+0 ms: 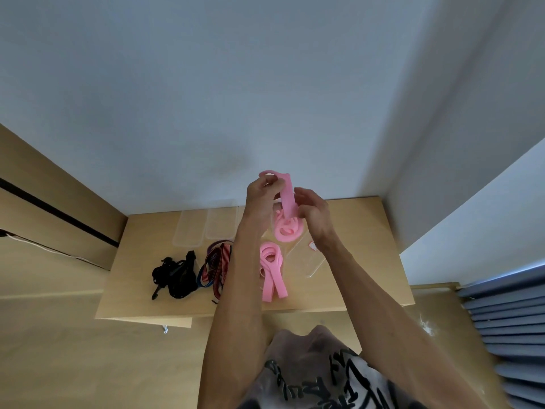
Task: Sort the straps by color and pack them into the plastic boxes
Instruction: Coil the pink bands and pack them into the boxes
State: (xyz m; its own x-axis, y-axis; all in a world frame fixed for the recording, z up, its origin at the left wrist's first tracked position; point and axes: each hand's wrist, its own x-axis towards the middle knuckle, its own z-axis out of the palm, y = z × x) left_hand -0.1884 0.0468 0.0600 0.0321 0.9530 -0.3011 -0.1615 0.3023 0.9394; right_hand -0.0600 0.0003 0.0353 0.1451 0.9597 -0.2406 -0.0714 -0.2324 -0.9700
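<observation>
- Pink strap (286, 199): a flat, wide, soft-looking band in pale bubble-gum pink, held up in the air above the far part of the wooden table (354, 261). Its top end folds over into a small loop, and its length hangs straight down toward the box beneath.
- My left hand (261, 196) pinches the folded top loop of this strap, fingers curled around it near the upper end.
- My right hand (312, 211) has its fingers curled around the lower part of the same strap, thumb side toward the band; exactly how tightly it grips I cannot tell.
- Directly below my hands, a clear plastic box (290, 231) holds a coil of pink straps (287, 230), wound into rough rings of the same colour.
- Nearer to me on the table lies a loose bunch of pink straps (272, 270), looped at the far end with two flat tails pointing toward the table's near edge.
- To the right of that bunch rests a clear lid (306, 258) with a small red-and-white sticker on it.
- Left of my left forearm sits a pile of red-and-black striped straps (216, 267), with some blue-edged ones mixed in.
- Further left is a tangle of black straps (175, 276), with what look like buckles.
- Behind these two piles stand two empty-looking clear plastic boxes (206, 228), side by side near the wall.
</observation>
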